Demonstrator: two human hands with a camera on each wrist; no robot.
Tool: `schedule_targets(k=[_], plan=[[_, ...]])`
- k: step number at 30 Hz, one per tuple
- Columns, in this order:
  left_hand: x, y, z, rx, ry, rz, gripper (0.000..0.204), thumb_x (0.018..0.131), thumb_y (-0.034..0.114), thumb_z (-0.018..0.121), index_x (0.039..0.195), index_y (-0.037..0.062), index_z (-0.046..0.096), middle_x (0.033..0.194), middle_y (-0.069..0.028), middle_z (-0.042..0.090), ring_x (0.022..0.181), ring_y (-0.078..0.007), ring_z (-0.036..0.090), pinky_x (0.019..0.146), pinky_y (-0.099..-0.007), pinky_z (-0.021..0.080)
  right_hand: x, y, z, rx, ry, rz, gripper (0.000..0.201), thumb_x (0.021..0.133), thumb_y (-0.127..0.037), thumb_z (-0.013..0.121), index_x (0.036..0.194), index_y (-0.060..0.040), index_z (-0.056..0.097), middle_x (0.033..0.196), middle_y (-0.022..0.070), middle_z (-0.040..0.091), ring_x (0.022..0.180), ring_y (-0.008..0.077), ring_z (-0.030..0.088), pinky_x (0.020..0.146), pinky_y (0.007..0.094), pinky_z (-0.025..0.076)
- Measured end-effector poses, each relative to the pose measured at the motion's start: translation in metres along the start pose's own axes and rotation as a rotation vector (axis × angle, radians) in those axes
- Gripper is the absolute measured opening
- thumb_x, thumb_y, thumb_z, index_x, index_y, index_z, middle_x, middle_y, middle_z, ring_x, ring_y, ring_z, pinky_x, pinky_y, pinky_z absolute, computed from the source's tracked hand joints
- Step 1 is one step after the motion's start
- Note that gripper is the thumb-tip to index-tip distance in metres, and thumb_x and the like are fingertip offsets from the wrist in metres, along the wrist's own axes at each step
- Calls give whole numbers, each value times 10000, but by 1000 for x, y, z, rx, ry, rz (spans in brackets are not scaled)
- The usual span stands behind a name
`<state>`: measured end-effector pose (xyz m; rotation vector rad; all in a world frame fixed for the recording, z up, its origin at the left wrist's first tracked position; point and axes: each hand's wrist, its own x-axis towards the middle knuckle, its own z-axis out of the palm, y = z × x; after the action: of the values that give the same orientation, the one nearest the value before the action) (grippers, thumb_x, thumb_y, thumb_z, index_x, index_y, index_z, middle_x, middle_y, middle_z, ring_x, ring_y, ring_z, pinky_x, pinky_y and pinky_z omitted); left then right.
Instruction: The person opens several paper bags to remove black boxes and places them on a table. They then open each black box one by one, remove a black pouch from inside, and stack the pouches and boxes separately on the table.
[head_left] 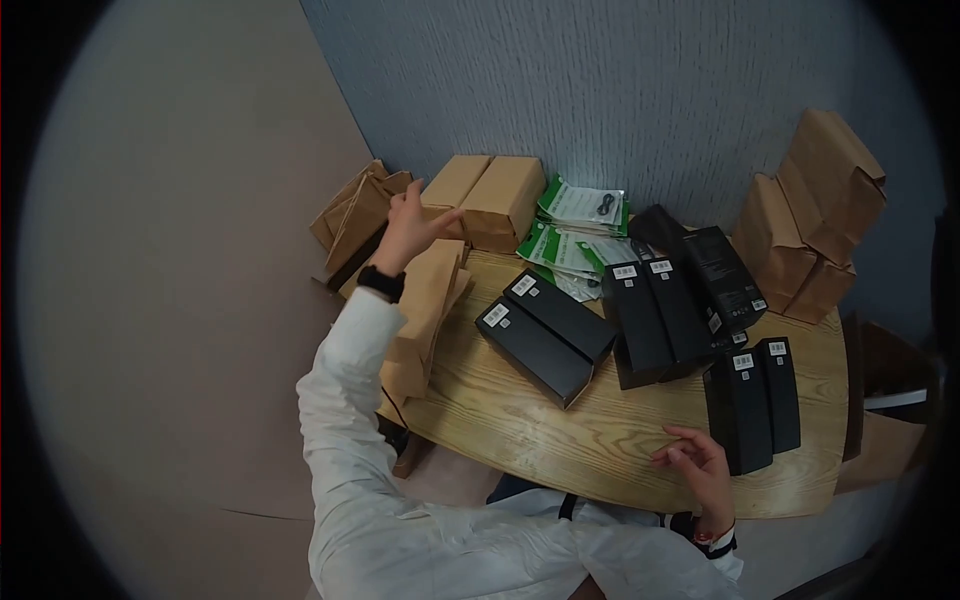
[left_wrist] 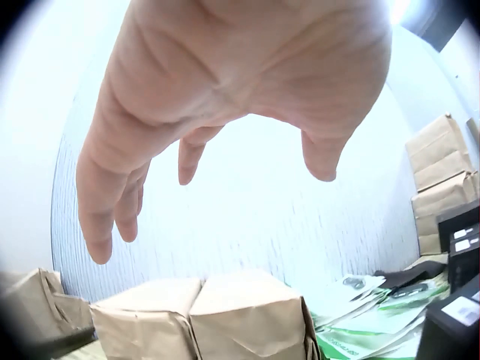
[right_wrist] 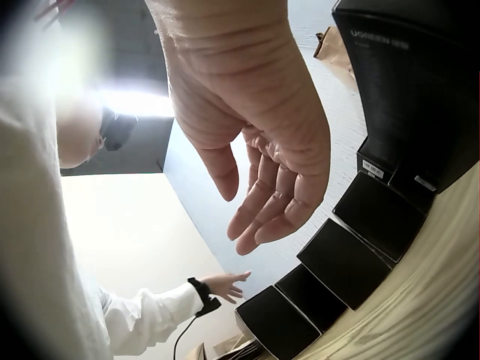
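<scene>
While the left hand [head_left: 415,225] is held over two brown paper packages [head_left: 510,195], its grip is spread wide, thumb set well away from the fingers; a gap down to the packages is shown in the left wrist view. The packages are placed side by side at the back of the wooden desk [head_left: 480,410], near the wall [head_left: 600,90]. Just to their right, green-and-white cable packets [head_left: 575,203] are piled. Flat paper bags [head_left: 425,310] are laid along the desk's left edge.

The right hand [head_left: 703,470] is poised at the front edge, close to a pair of black boxes [head_left: 738,425]; its fingers are loosely curled, nothing held. Two more boxes [head_left: 535,350] are set at an angle mid-desk, and a further cluster of boxes [head_left: 640,325] is grouped behind, one printed box [head_left: 725,275] being tilted. White labels are stuck on several. UGREEN lettering can be read on one in the right wrist view. At far right, brown paper parcels [head_left: 775,235] are stacked.
</scene>
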<state>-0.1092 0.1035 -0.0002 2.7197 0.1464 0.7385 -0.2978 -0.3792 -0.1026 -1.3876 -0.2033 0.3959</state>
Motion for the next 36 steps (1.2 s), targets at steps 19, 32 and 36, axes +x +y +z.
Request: schedule_targets(k=[19, 32, 36], plan=[[79, 21, 163, 313, -331, -370, 970, 592, 490, 796, 1361, 121, 335, 1285, -291, 381, 1225, -465, 336, 967, -537, 369, -10, 7, -30, 64, 145, 43, 290, 931, -14, 532, 1219, 18, 528, 932, 131, 680, 896, 196, 665, 825, 301, 531], [84, 14, 148, -100, 46, -272, 799, 576, 369, 753, 1263, 135, 420, 1161, -321, 382, 1099, -442, 337, 981, -498, 308, -10, 5, -24, -24, 102, 21, 313, 932, -40, 548, 1242, 5, 536, 942, 100, 673, 913, 157, 648, 847, 281, 523], [92, 19, 127, -199, 159, -368, 757, 591, 420, 745, 1209, 126, 423, 1151, -332, 379, 1092, -430, 331, 994, -487, 270, -11, 3, -17, -12, 107, 22, 295, 926, -11, 538, 1220, 15, 540, 933, 119, 685, 890, 167, 658, 824, 278, 513]])
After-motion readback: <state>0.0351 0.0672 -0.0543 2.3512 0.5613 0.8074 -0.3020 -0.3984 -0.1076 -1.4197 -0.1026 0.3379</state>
